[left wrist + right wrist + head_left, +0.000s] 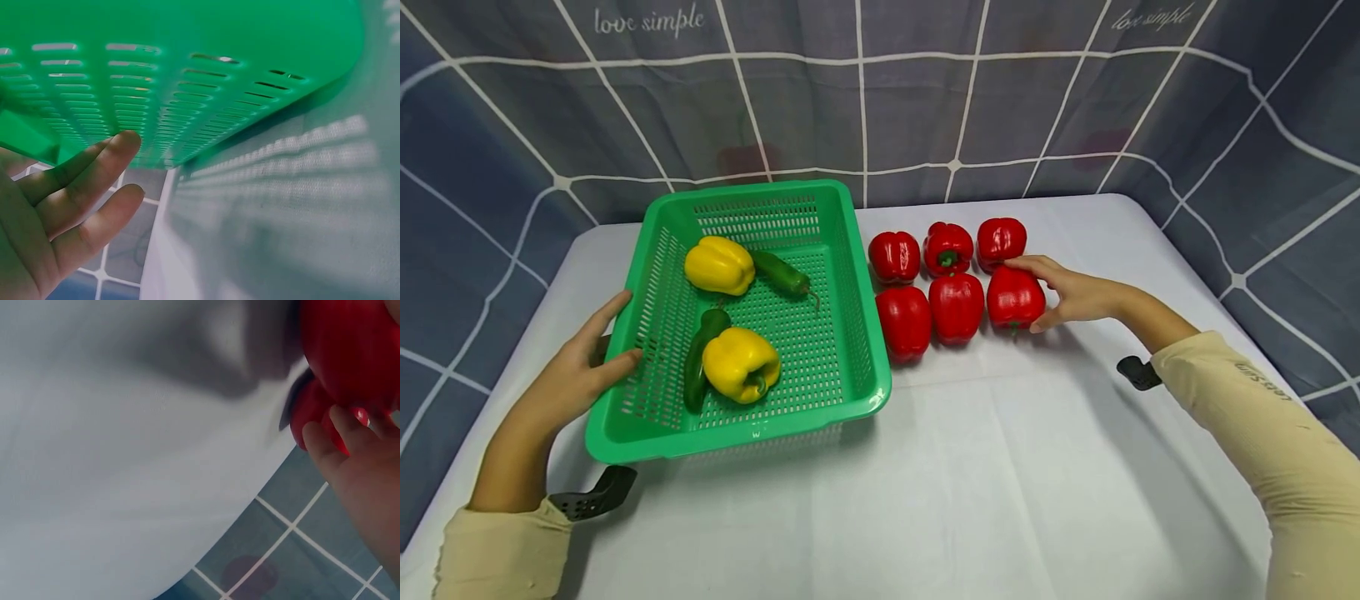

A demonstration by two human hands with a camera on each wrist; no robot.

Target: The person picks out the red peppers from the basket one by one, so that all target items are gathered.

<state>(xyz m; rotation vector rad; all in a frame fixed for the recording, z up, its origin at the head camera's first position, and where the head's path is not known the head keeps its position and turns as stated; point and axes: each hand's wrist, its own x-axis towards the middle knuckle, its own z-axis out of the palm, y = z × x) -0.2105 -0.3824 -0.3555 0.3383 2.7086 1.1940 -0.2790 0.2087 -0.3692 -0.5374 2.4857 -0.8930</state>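
A green plastic basket (730, 436) with slotted walls stands at the left of the table. My left hand (576, 362) grips its left rim, thumb over the inner side; in the left wrist view the other fingers (94, 181) lie against the outer wall. To the right of the basket, several red bell peppers are set out in two rows of three. Around the front right red bell pepper (1015, 296) my right hand (1078, 293) curves, fingers at its far side and thumb at its near side. The right wrist view shows this pepper partly cut off by the frame.
Inside the basket lie two yellow bell peppers (741, 365) and two green chili peppers (786, 275). A white cloth (970, 475) covers the table. Grey checked curtains (917, 108) hang behind and at both sides. Black wrist mounts (1138, 372) stick out from both sleeves.
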